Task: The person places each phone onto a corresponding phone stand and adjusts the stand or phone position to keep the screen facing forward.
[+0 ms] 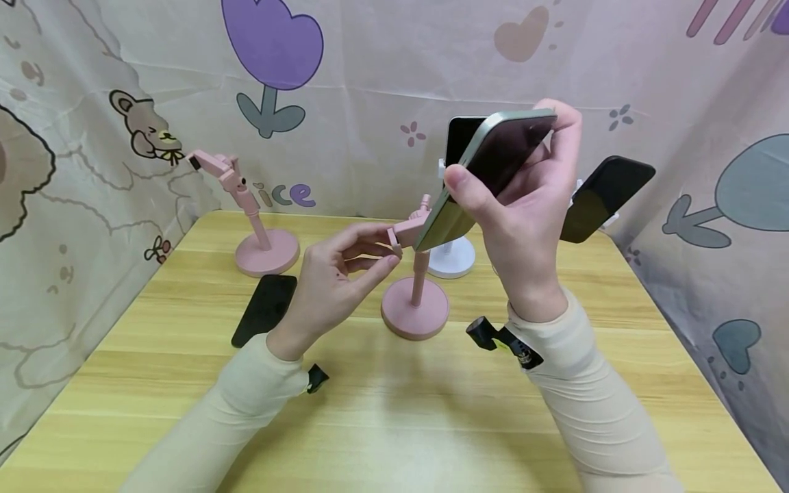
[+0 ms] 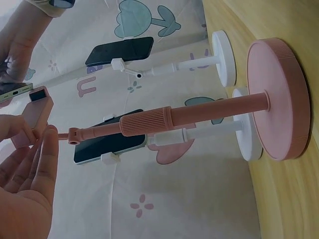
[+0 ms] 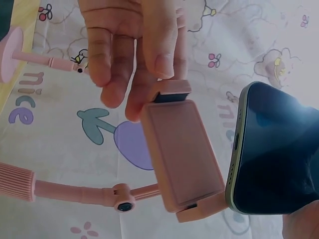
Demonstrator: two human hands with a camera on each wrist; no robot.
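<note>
Head: the right hand (image 1: 533, 198) grips a phone (image 1: 511, 147) above the counter (image 1: 394, 424), beside the clamp (image 1: 409, 230) of a pink stand (image 1: 421, 279), its end pinched by the left hand (image 1: 333, 277); left wrist: the slim stand looks light, likely tippy; right wrist: the phone, probably stiff, slick, fragile, suits a hold by its rims; one edge lies beside the clamp, contact unclear; room opens above.

The left sleeve (image 1: 209, 418) and the right sleeve (image 1: 598, 404) are long, of a plain cream colour, and both reach the wrist. Across the right one run several fine folds. At its cuff (image 1: 548, 311) is fixed a black device (image 1: 481, 333), having a short round cylinder and a little yellow-green. A smaller, angular black piece (image 1: 317, 378) sits at the left wrist.
</note>
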